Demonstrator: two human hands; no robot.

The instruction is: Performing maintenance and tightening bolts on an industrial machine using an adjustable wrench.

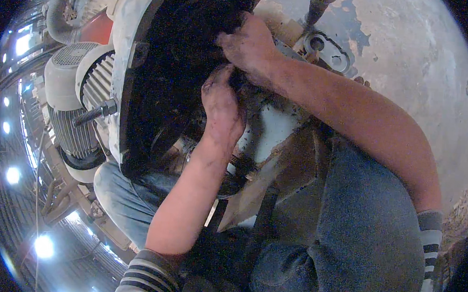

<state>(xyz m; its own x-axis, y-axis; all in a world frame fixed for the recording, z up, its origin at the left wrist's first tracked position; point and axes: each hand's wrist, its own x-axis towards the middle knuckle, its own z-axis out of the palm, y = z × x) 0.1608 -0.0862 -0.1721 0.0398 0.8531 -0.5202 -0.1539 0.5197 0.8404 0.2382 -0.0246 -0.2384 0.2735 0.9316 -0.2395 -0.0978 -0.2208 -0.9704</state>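
Observation:
Both my hands reach into the dark, greasy inside of a machine housing (119, 75) with a pale outer rim. My left hand (224, 105) is smudged with grease, and its fingers curl inward beside a black part. Just above it and to the right, my right hand (250, 48) is closed, its knuckles bent toward the dark cavity. The two hands are close together around the same dark spot. Shadow and black grease hide the fingertips, so what they grip cannot be made out. Below the hands lies a pale, dirt-specked metal surface (275, 130).
Left of the housing are a finned grey electric motor (73, 131), a threaded bolt (94, 113) sticking out, a red part (96, 29) and a ribbed hose (57, 7). An oval metal fitting (336, 58) sits beyond my right forearm. My jeans-covered legs (369, 218) flank the machine.

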